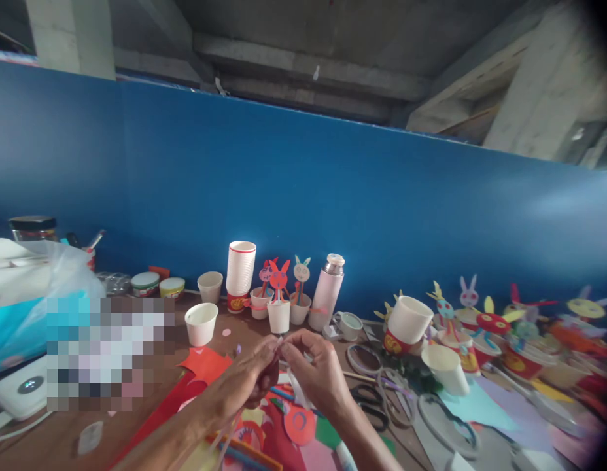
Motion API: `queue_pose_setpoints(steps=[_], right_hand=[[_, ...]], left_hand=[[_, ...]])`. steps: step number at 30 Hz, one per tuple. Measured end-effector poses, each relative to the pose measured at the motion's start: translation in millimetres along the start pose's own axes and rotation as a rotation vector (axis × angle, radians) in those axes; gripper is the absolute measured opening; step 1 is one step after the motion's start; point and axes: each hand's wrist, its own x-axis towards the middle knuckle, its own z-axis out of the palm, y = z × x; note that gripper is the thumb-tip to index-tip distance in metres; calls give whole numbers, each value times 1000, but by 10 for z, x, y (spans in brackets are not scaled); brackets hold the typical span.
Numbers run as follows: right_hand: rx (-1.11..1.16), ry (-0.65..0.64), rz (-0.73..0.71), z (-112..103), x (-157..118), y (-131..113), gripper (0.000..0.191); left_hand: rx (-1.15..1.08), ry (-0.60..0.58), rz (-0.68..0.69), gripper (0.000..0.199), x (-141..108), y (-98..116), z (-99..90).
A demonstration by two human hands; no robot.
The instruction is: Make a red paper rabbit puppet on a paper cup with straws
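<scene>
My left hand (258, 374) and my right hand (314, 367) meet above the middle of the table. Fingers and thumbs of both are pinched together around something small and pale, too little seen to name. A whitish strip (298, 390) shows just under my right hand. Right behind the fingertips stands a white paper cup (279, 318) with a red paper rabbit figure (278, 278) rising from it. Below the hands lie an orange-red paper disc (300, 426) with a ring mark and coloured paper scraps (278, 432). Black-handled scissors (371, 404) rest beside my right wrist.
A stack of paper cups (241, 271), a pink thermos (326, 294) and a single cup (201, 324) stand toward the blue partition (303, 190). More rabbit figures in cups (524, 353) crowd the right. Tape rolls (448, 425) lie nearer; a plastic bag (38, 294) sits left.
</scene>
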Motion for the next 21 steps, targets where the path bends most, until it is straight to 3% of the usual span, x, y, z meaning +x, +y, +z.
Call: queue_pose_setpoints(steps=[7,13,21], right_hand=[[-102,-16,-34,-27,-18,-41,21],[-264,48,-52,-45,-28,-70,21],[-294,55,-28,-32,-41,-95,21]], left_hand=[[52,-6,27,41,-3,10,8],[99,48,41,39,-15,-1,29],[160,100,62,34,-42,26,51]])
